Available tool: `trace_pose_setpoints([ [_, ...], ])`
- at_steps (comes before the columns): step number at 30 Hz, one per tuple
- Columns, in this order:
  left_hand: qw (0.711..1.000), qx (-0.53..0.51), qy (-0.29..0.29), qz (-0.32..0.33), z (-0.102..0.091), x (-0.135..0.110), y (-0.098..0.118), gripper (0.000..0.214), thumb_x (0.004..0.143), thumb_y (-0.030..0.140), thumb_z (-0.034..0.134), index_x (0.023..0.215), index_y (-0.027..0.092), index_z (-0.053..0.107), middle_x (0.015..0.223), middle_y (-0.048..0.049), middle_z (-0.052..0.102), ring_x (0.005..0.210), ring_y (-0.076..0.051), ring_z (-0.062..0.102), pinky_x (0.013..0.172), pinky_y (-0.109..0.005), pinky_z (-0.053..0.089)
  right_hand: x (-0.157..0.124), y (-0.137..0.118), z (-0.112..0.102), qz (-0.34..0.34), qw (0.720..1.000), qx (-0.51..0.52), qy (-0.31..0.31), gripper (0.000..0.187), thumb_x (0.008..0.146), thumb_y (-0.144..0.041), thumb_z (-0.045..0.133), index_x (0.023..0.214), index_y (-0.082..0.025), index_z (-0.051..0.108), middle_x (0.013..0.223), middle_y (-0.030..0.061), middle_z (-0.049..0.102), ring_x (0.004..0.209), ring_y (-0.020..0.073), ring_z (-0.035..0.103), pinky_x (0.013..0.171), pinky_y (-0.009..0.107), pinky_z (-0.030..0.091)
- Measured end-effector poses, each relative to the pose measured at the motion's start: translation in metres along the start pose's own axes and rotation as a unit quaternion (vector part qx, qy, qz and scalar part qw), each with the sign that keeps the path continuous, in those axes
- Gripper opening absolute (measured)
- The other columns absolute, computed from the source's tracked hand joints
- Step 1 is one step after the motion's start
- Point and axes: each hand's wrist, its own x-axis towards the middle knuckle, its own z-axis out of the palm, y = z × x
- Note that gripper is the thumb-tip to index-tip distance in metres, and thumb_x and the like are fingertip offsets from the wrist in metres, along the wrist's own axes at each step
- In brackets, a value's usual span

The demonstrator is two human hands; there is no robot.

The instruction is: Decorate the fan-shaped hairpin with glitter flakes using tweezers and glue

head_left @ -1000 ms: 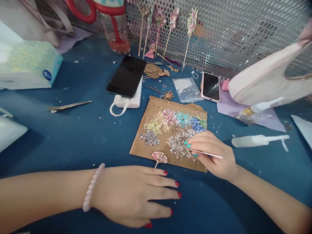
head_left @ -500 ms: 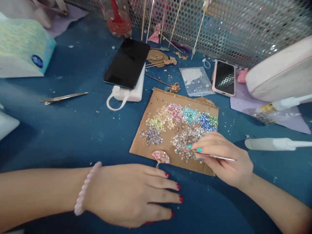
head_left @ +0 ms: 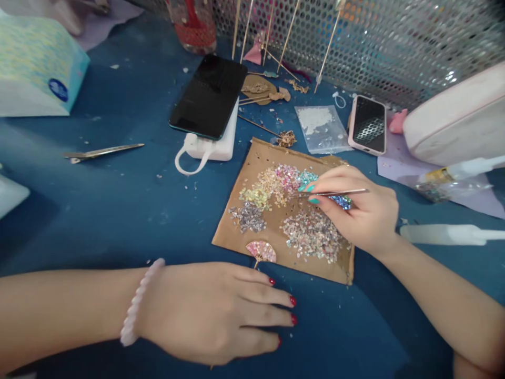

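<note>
My left hand (head_left: pixel 209 310), with red nails and a pale bead bracelet (head_left: pixel 141 302), lies flat with its fingers apart on the blue table. It covers the stem of a small pink fan ornament (head_left: pixel 261 251), whose head rests on the edge of a cardboard sheet (head_left: pixel 272 237). In my right hand (head_left: pixel 361 210), with turquoise nails, are slim metal tweezers (head_left: pixel 335 193), pinched between thumb and fingers. Their tips are over the cardboard by the pink flakes (head_left: pixel 288 177). A mixed silvery pile (head_left: pixel 313 234) lies below that hand. Yellow flakes (head_left: pixel 257 198) and grey flakes (head_left: pixel 249 216) sit farther left.
Behind the cardboard are a black phone (head_left: pixel 211 97) on a white power bank (head_left: pixel 215 147), a plastic bag of white bits (head_left: pixel 320 126) and a pink-cased phone (head_left: pixel 369 125). A metal clip (head_left: pixel 104 152) lies left. A white bottle (head_left: pixel 444 234) is at right, a mesh panel (head_left: pixel 379 58) behind.
My right hand has moved up and away from the mixed silvery pile with the tweezers, toward the pink and turquoise flakes. My left hand stays in place. The view has shifted slightly.
</note>
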Motion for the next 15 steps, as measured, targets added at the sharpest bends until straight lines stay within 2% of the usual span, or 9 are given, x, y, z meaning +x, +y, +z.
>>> trace_pose_setpoints([
  [6, 1.000, 0.002, 0.011, -0.003, -0.0007, -0.0008, -0.0013, 0.036, 0.091, 0.028, 0.042, 0.124, 0.020, 0.053, 0.140, 0.0011, 0.043, 0.132, -0.017, 0.031, 0.107, -0.030, 0.034, -0.0069, 0.0051, 0.0015, 0.027, 0.999, -0.022, -0.004, 0.007, 0.081, -0.018, 0.060, 0.085, -0.023, 0.063, 0.082, 0.0015, 0.067, 0.077, 0.0159, 0.063, 0.067, 0.030, 0.049],
  [15, 1.000, 0.005, 0.026, 0.004, -0.0033, 0.0019, -0.0028, 0.033, 0.091, 0.025, 0.042, 0.119, 0.018, 0.058, 0.136, -0.0007, 0.048, 0.128, -0.018, 0.039, 0.103, -0.030, 0.039, -0.0066, 0.0049, 0.0021, 0.032, 0.999, -0.020, -0.021, 0.007, 0.083, -0.018, 0.059, 0.083, -0.025, 0.061, 0.081, 0.0003, 0.066, 0.079, 0.0171, 0.064, 0.069, 0.033, 0.049],
])
